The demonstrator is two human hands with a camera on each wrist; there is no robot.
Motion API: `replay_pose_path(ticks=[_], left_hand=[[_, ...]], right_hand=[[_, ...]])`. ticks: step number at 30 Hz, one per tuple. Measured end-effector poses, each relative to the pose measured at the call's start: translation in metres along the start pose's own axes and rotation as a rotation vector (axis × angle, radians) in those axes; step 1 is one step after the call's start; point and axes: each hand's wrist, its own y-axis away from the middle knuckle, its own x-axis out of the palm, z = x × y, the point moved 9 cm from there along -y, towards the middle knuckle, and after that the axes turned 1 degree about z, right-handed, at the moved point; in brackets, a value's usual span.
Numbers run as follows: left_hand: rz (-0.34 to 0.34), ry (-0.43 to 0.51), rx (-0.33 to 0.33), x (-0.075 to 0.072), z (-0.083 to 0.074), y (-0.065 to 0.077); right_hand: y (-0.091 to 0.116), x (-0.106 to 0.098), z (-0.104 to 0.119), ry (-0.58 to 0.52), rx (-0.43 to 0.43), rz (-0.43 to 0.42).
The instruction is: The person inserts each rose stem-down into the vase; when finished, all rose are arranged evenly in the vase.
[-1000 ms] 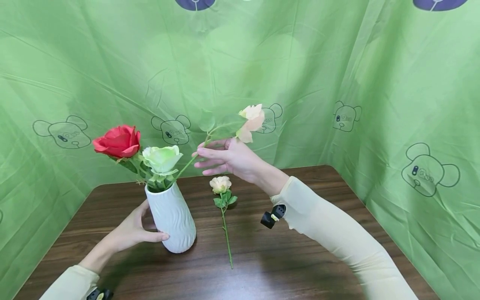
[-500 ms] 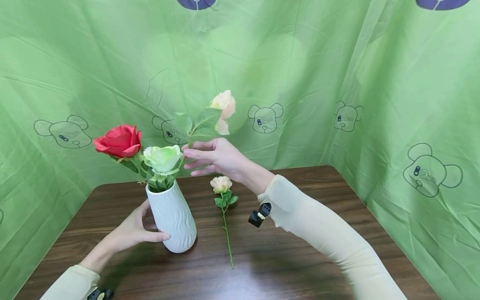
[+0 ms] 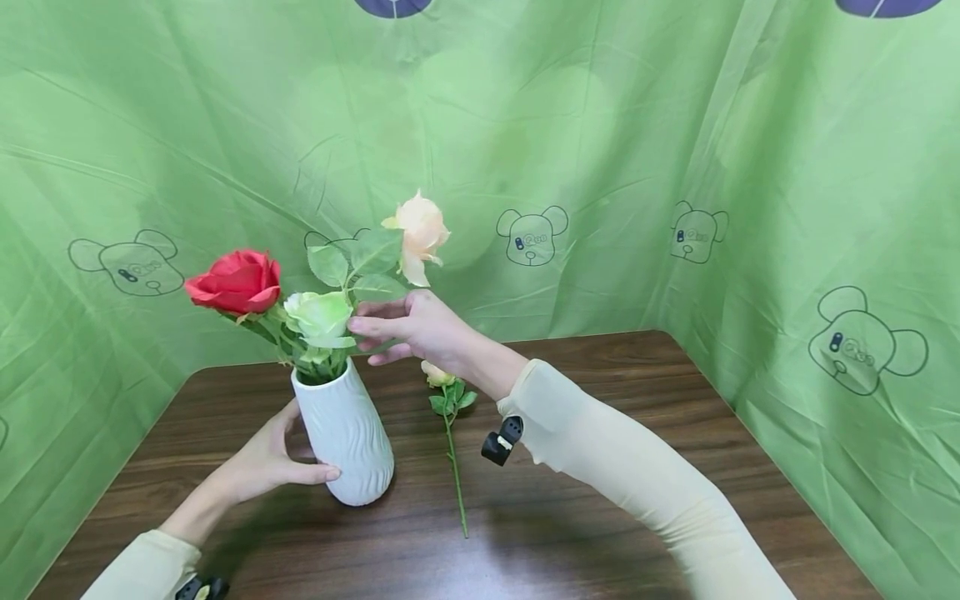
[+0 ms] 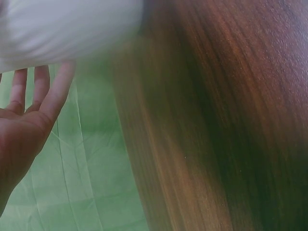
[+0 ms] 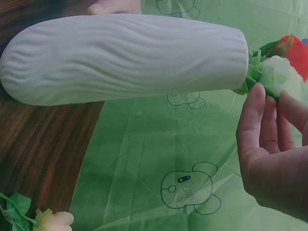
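Observation:
In the head view my left hand (image 3: 251,462) holds a white rippled vase (image 3: 348,437) by its side, thumb in front and fingers behind; the vase leans slightly left. A red rose (image 3: 236,283) and a pale green rose (image 3: 318,315) stand in it. Above its mouth, my right hand (image 3: 431,333) pinches the stem of a peach rose (image 3: 420,229), whose bloom droops to the right over the hand. The right wrist view shows that stem (image 5: 271,92) between thumb and fingertips beside the vase's rim. The stem's lower end is hidden.
Another peach rose (image 3: 450,398) lies on the dark wooden table (image 3: 600,500), right of the vase, its bloom partly covered by my right forearm. A green curtain (image 3: 600,125) with bear drawings surrounds the table at the back and sides.
My right hand has moved left and, lately, a little down, bringing the peach rose over the vase's mouth beside the green rose. The left hand and vase stay put.

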Motion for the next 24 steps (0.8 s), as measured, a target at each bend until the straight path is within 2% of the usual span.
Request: replay_pose_path(ticks=[5, 10, 14, 20, 24], left_hand=[[-0.004, 0.002, -0.001, 0.000, 0.001, 0.001], [-0.007, -0.009, -0.001, 0.000, 0.001, 0.001], [-0.003, -0.012, 0.008, 0.001, -0.001, 0.000], [0.000, 0.001, 0.001, 0.001, -0.001, 0.000], [-0.005, -0.006, -0.007, 0.001, -0.001, 0.000]], right_hand=[[-0.002, 0.004, -0.002, 0.000, -0.020, 0.013], [0.002, 0.006, 0.006, -0.008, -0.046, 0.019], [0.004, 0.007, 0.005, 0.008, -0.033, 0.036], [-0.001, 0.008, -0.015, 0.065, 0.016, 0.037], [-0.002, 0.002, -0.039, 0.053, 0.098, 0.009]])
